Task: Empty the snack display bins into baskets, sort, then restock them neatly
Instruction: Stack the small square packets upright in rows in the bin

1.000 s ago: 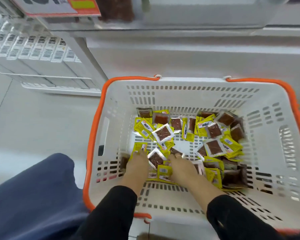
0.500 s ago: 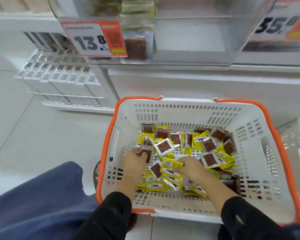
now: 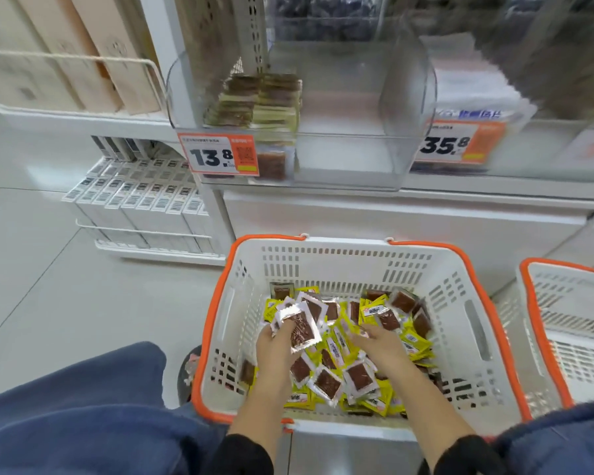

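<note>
Snack packets (image 3: 326,383) loose in basket (image 3: 474,323); several gripped in left hand (image 3: 275,347), nearer bin (image 3: 340,132) above basket; right hand (image 3: 381,344) fingers relaxed, resting on pile

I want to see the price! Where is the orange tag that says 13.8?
In the head view, the 13.8 price tag hangs on the front of the clear display bin, at its left end, up and left of the white basket.
</note>
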The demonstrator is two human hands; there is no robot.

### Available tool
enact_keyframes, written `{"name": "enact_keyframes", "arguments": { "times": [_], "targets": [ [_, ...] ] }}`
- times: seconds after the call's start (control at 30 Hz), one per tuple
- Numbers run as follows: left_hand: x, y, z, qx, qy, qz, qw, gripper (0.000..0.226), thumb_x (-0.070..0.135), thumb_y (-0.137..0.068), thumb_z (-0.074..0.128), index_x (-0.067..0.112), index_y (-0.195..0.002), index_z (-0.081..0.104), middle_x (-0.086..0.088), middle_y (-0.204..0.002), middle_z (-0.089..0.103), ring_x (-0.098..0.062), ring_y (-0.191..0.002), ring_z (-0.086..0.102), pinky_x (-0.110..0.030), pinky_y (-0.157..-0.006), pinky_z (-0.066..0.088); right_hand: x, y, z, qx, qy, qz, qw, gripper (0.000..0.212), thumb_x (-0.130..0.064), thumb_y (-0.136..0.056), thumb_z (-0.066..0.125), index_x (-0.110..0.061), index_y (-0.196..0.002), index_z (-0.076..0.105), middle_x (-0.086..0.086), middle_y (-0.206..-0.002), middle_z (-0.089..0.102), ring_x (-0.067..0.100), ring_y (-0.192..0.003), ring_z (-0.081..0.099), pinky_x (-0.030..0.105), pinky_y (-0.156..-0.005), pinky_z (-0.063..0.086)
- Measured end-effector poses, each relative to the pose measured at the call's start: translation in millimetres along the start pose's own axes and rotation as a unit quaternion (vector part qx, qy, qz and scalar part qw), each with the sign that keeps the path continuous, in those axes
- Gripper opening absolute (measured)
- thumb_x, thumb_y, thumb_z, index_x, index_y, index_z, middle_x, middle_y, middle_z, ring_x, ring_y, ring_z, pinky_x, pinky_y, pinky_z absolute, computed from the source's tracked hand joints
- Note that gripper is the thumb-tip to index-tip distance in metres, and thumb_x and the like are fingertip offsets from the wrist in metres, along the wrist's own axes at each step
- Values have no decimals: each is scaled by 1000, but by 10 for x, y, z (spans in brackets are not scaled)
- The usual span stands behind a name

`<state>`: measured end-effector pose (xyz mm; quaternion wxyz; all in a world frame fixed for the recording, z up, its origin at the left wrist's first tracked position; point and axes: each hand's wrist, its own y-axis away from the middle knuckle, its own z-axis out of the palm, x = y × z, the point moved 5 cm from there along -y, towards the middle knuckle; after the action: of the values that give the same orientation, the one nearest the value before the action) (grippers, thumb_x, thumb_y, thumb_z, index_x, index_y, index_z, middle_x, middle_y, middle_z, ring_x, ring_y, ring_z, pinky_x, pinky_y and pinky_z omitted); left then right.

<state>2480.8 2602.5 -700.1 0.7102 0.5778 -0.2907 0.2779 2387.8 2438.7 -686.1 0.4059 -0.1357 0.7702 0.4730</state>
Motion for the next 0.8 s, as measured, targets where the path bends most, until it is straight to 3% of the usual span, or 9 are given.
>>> {"name": "enact_keyframes", "arguments": {
  "times": [0.1,0.2,0.27,0.4,0.47,0.57,0.63,0.7,0.8],
  "targets": [
    [92,60,90,-63,-26,13,998,29,12,-94,58,12,-123,59,-13,-113,68,-23,-100,67,-34,-72,57,-142,77,8,-32,-111,-32,993,60,-49,-89,60,-16,-138,51,1,-141,49,23,-131,47,38,-105,38],
    [164,110,211,-123,-67,20,990,38,13,-91,63,16,-127,56,-11,-116,68,-24,-103,68,-43,-85,56,-277,106,38,-57,-207,-42,976,39,-35,-87,68,-14,-119,63,3,-113,65,20,-99,66,36,-90,53],
    [226,132,243,-115,-77,28,990,42,12,-88,68,17,-126,52,-9,-116,67,-23,-106,66,-48,-93,53,-335,113,-20,-9,-230,-65,971,21,-20,-88,69,-9,-107,66,7,-103,67,20,-88,65,30,-75,55],
    [415,194,305,-114,-73,102,985,38,3,-82,73,13,-115,58,-12,-106,70,-29,-99,68,-42,-80,58,-479,201,-19,-14,-199,-97,975,7,-18,-91,64,-14,-92,69,4,-93,70,19,-83,67,21,-64,52],
    [476,214,330,-111,-78,137,981,35,0,-80,74,16,-106,58,-12,-103,70,-26,-94,69,-36,-76,58,-518,226,18,-39,-207,-94,973,11,-19,-94,60,-16,-89,69,3,-87,72,18,-80,70,23,-65,54],
    [534,247,376,-105,-87,170,976,38,2,-78,77,21,-102,54,-5,-100,66,-17,-89,67,-26,-71,54,-588,283,62,-79,-234,-92,965,17,-28,-94,61,-16,-103,69,3,-103,73,21,-96,69,37,-83,56],
    [568,275,403,-86,-90,192,973,33,5,-81,75,19,-102,54,-5,-97,66,-17,-86,67,-22,-66,53,-607,306,87,-83,-209,-111,968,16,-23,-91,64,-15,-103,70,2,-106,72,20,-100,68,34,-81,56],
    [608,292,385,-31,-96,214,972,14,11,-91,65,18,-98,56,-2,-88,63,-15,-79,63,-20,-61,50,-596,314,105,-62,-210,-117,969,7,-13,-90,65,-14,-95,71,3,-97,74,22,-94,68,29,-71,55],
    [622,212,275,18,-7,150,989,2,16,-96,59,15,-95,60,-5,-88,63,-20,-79,58,-28,-70,48,-507,244,65,6,-240,-73,968,8,-15,-91,65,-23,-91,67,-1,-104,67,20,-101,59,40,-88,48]
  ]
}}
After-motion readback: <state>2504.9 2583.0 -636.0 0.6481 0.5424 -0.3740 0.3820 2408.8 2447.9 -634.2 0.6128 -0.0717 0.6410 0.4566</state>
